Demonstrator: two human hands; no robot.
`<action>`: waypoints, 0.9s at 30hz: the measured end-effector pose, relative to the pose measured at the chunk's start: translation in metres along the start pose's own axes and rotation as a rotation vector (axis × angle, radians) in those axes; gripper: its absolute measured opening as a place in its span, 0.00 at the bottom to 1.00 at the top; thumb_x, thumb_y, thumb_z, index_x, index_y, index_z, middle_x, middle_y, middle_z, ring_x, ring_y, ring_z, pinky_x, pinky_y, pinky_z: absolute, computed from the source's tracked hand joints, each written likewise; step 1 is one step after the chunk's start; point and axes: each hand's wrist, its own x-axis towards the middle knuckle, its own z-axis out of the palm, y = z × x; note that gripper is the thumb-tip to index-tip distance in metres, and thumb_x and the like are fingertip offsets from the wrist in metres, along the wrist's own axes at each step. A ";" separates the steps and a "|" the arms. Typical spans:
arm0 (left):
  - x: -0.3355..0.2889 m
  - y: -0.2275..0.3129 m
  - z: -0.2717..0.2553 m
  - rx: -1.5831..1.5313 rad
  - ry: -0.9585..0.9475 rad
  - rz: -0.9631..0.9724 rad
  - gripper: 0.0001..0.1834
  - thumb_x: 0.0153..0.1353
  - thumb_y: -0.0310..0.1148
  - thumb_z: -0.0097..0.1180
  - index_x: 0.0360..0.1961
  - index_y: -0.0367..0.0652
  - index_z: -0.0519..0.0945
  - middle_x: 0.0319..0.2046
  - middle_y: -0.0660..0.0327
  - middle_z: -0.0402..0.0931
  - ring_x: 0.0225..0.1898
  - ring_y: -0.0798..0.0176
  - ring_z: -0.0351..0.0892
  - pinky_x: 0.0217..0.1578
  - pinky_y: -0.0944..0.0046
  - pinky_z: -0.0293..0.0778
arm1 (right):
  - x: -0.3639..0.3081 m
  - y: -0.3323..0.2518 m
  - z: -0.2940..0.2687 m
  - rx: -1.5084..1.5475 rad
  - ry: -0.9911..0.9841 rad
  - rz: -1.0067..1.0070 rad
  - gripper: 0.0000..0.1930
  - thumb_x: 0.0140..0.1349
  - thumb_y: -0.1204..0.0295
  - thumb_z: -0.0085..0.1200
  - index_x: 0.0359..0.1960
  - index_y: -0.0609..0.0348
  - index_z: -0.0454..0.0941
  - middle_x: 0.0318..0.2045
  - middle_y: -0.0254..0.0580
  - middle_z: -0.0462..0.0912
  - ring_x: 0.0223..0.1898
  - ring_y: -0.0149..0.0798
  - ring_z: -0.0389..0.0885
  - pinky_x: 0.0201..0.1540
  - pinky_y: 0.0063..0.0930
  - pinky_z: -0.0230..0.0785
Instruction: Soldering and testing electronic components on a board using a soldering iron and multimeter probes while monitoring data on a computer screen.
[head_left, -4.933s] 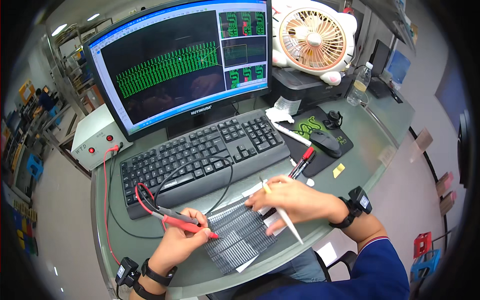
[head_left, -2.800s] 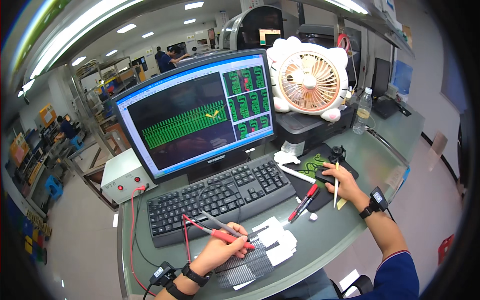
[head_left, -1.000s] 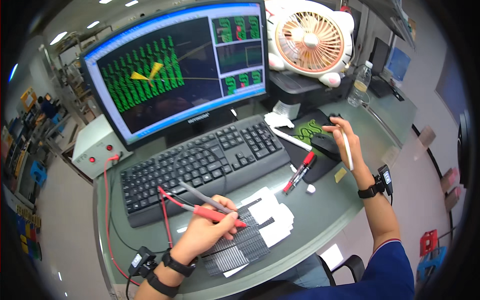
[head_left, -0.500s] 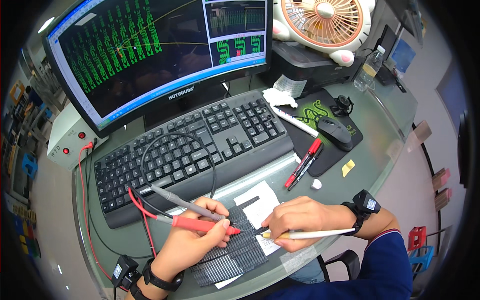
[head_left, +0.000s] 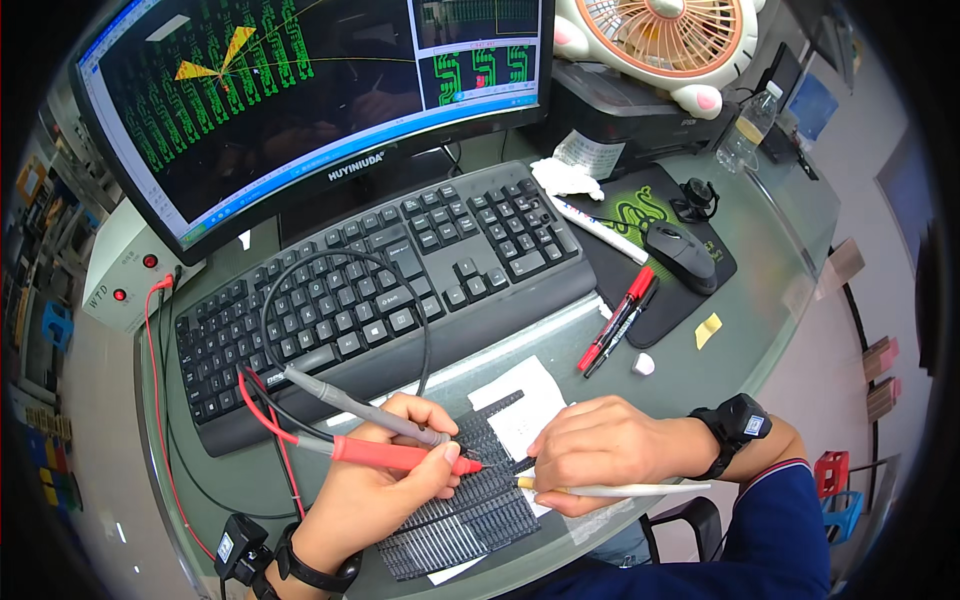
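Observation:
My left hand [head_left: 375, 490] is closed round two test probes, a red probe [head_left: 395, 454] and a grey probe [head_left: 350, 404]. Their tips point down at a dark sheet of narrow strips [head_left: 455, 535], marked with rows of small patterns, which lies on the desk. Beside it my right hand [head_left: 600, 450] is closed on a slim white stick with a yellowish end [head_left: 625, 490], lying almost level under the fingers. A thin dark piece at the right fingertips is too small to make out. White paper [head_left: 515, 400] lies partly beneath the sheet.
Behind my hands is a black keyboard [head_left: 380, 300] with a probe cable looped over it. A monitor [head_left: 340, 100] shows green circuit traces. Red and black markers [head_left: 615, 320], a mouse [head_left: 680, 255] and a water bottle [head_left: 748, 130] are to the right. A white box [head_left: 135, 265] feeds the leads.
Yellow wedge shapes have appeared on the monitor among the green traces. The view has shifted slightly. Both hands keep their hold and stay nearly in place over the sheet.

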 end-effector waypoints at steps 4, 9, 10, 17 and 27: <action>0.000 0.003 -0.004 -0.065 -0.020 -0.003 0.10 0.61 0.29 0.55 0.40 0.36 0.70 0.30 0.61 0.74 0.29 0.72 0.78 0.31 0.72 0.79 | 0.001 -0.001 0.000 0.003 0.000 0.003 0.08 0.49 0.75 0.61 0.25 0.59 0.73 0.22 0.37 0.75 0.27 0.40 0.78 0.30 0.29 0.72; 0.004 0.004 -0.012 -0.159 -0.050 -0.023 0.10 0.62 0.28 0.53 0.39 0.36 0.66 0.31 0.60 0.72 0.32 0.69 0.79 0.31 0.69 0.81 | 0.001 -0.001 0.000 0.004 -0.012 0.006 0.08 0.49 0.75 0.61 0.23 0.59 0.71 0.21 0.38 0.74 0.26 0.40 0.77 0.30 0.29 0.71; 0.003 0.003 -0.011 -0.155 -0.057 -0.018 0.10 0.61 0.27 0.53 0.39 0.37 0.65 0.31 0.60 0.71 0.32 0.69 0.79 0.31 0.70 0.81 | 0.001 -0.001 -0.001 0.007 -0.011 0.005 0.08 0.49 0.75 0.61 0.23 0.59 0.71 0.21 0.38 0.74 0.26 0.40 0.77 0.30 0.29 0.71; 0.004 0.000 -0.012 -0.104 -0.101 0.016 0.11 0.61 0.26 0.54 0.39 0.38 0.65 0.32 0.62 0.70 0.33 0.72 0.79 0.31 0.73 0.79 | 0.001 -0.001 -0.001 0.009 -0.015 0.012 0.08 0.49 0.75 0.61 0.24 0.59 0.72 0.22 0.38 0.74 0.26 0.41 0.78 0.30 0.30 0.71; 0.003 -0.002 -0.012 -0.057 -0.107 -0.005 0.10 0.60 0.24 0.53 0.39 0.37 0.65 0.34 0.61 0.68 0.34 0.69 0.79 0.33 0.66 0.83 | 0.002 -0.004 -0.002 -0.005 -0.011 0.021 0.08 0.49 0.75 0.61 0.24 0.59 0.72 0.22 0.37 0.74 0.27 0.41 0.78 0.30 0.30 0.72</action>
